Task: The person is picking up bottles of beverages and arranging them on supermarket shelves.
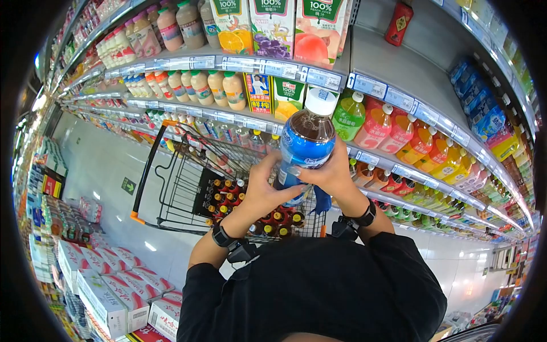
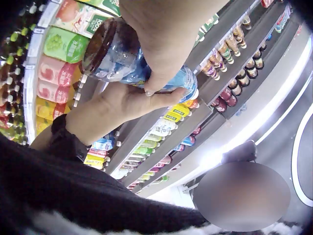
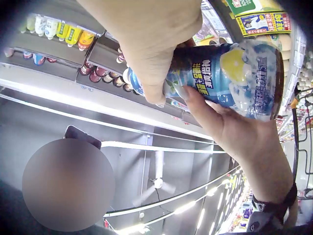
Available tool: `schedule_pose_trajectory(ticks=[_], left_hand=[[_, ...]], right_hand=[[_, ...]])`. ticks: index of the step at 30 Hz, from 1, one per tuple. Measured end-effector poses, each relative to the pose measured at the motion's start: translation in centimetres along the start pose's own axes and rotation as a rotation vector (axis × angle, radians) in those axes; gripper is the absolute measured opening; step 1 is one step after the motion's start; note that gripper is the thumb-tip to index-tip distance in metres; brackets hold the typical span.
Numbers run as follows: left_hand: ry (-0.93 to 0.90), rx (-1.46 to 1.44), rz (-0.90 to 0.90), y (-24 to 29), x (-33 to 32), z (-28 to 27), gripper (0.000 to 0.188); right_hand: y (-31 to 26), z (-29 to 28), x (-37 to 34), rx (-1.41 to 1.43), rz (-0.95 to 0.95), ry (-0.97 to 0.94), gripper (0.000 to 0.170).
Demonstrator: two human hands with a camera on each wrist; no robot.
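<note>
A bottle of dark drink [image 1: 307, 134] with a blue label and white cap is held between both hands, its cap towards the head camera. My left hand [image 1: 259, 185] grips its left side and my right hand [image 1: 333, 171] grips the right side, fingers curled round the label. In the left wrist view the bottle [image 2: 115, 58] slants between the left hand [image 2: 161, 41] and the right hand [image 2: 122, 103]. A lemon picture shows on the bottle [image 3: 239, 73] in the right wrist view, with the right hand [image 3: 146, 54] and left hand [image 3: 225, 122] around it.
Below and left of the hands stands a wire shopping cart [image 1: 165, 196] holding several dark bottles [image 1: 228, 196]. Shelves of juice cartons [image 1: 262, 28] and coloured drink bottles [image 1: 399, 134] run along the far side. Stacked white boxes [image 1: 114, 290] are at the lower left.
</note>
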State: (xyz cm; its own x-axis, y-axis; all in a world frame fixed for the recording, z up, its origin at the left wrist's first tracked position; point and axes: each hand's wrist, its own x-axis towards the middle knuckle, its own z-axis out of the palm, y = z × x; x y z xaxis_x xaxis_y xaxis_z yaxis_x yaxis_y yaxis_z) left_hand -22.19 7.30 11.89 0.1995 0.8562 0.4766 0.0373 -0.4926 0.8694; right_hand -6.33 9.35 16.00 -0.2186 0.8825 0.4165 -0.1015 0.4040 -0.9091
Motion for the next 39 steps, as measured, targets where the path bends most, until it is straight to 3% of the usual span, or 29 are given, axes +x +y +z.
schedule_pose_trajectory(ticks=[7,11,14,18,19,23,26,28,30,31,32,33,34,36,37,39], left_hand=[[-0.072,-0.125,-0.033,0.0,0.0,-0.4,0.059],[-0.32,-0.238,-0.102,1.4,0.2,-1.7,0.078],[-0.463,-0.492,-0.285,1.4,-0.1,-2.6,0.08],[-0.725,-0.948,-0.458,-0.2,-0.2,-1.1,0.081],[-0.666,-0.92,-0.503,0.6,-0.3,-1.0,0.081],[-0.7,-1.246,-0.498,-0.9,-0.5,0.8,0.079],[-0.678,-1.199,-0.509,-1.0,-0.5,1.1,0.076],[-0.584,-1.111,-0.541,0.3,-0.4,0.6,0.069],[-0.507,-0.988,-0.543,0.8,-0.1,0.3,0.063],[-0.423,-0.939,-0.542,1.4,0.0,0.1,0.051],[-0.379,-0.836,-0.531,1.8,0.1,0.1,0.052],[-0.335,-0.733,-0.519,2.1,0.4,0.1,0.052],[-0.291,-0.63,-0.507,2.3,0.6,0.1,0.052],[-0.251,-0.395,-0.368,2.1,1.0,-0.2,0.044],[-0.218,-0.212,-0.262,1.4,1.0,-0.4,0.045],[-0.118,0.062,-0.063,1.6,1.4,-0.3,0.049]], right_hand=[[0.8,-0.2,0.2,0.131,-0.008,-0.07,0.072],[2.4,-0.8,0.4,0.363,0.01,-0.158,0.078],[1.9,-0.1,0.8,0.631,0.053,-0.199,0.086],[0.6,0.5,0.5,0.748,0.234,-0.261,0.09],[1.5,1.1,0.9,0.671,0.133,-0.256,0.09],[2.2,1.6,1.5,0.76,0.047,-0.367,0.094],[1.5,1.8,1.7,0.816,0.046,-0.425,0.099],[1.3,1.6,1.1,0.815,0.13,-0.397,0.103],[2.4,0.9,1.1,0.877,0.121,-0.493,0.097],[2.4,0.8,1.1,0.829,0.111,-0.483,0.096],[2.4,0.7,1.1,0.783,0.101,-0.475,0.096],[2.2,0.4,1.1,0.658,0.166,-0.455,0.114],[2.2,0.2,1.0,0.627,0.166,-0.43,0.112],[2.4,-0.2,0.8,0.566,0.166,-0.377,0.107],[2.7,-0.4,0.9,0.635,0.162,-0.387,0.091],[2.6,-0.8,0.3,0.51,0.22,-0.264,0.079]])
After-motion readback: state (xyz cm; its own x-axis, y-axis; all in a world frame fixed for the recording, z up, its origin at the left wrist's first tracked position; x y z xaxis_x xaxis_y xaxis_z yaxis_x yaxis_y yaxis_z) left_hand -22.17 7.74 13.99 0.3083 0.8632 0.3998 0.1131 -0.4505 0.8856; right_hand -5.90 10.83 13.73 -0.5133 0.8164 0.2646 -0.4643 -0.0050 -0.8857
